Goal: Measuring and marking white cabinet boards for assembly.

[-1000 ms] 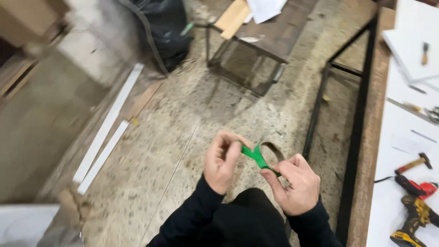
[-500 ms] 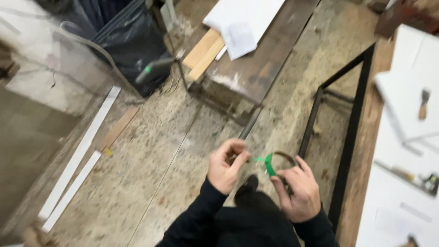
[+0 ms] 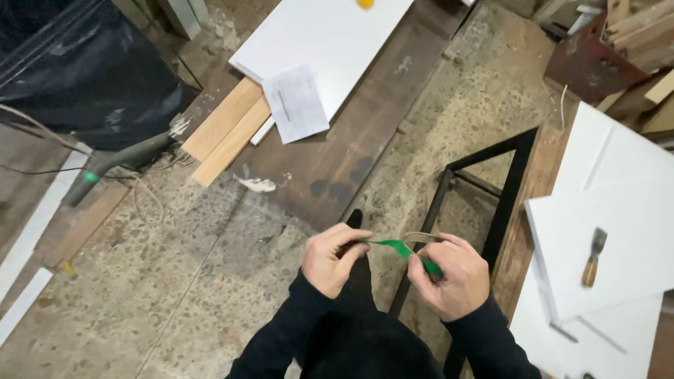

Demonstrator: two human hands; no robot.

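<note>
Both my hands are raised in front of my body, above a speckled stone floor. My left hand [image 3: 335, 258] pinches the free end of a strip of green tape [image 3: 401, 248] between thumb and fingers. My right hand [image 3: 449, 277] grips the other end, where the strip runs to a thin tape roll [image 3: 420, 236] partly hidden behind its fingers. The strip is stretched nearly straight between the two hands. Black sleeves cover both arms.
A dark wooden bench [image 3: 351, 151] ahead carries a white panel [image 3: 326, 49], a paper sheet [image 3: 296, 103] and light wood slats [image 3: 225, 133]. A black metal frame [image 3: 484, 203] stands to the right, beside white boards [image 3: 611, 231] with a wooden-handled scraper [image 3: 592, 257]. A dark bag [image 3: 77, 77] is at far left.
My view has swung forward and closer to the bench. My hands have drawn slightly apart, pulling the green strip out longer and flatter.
</note>
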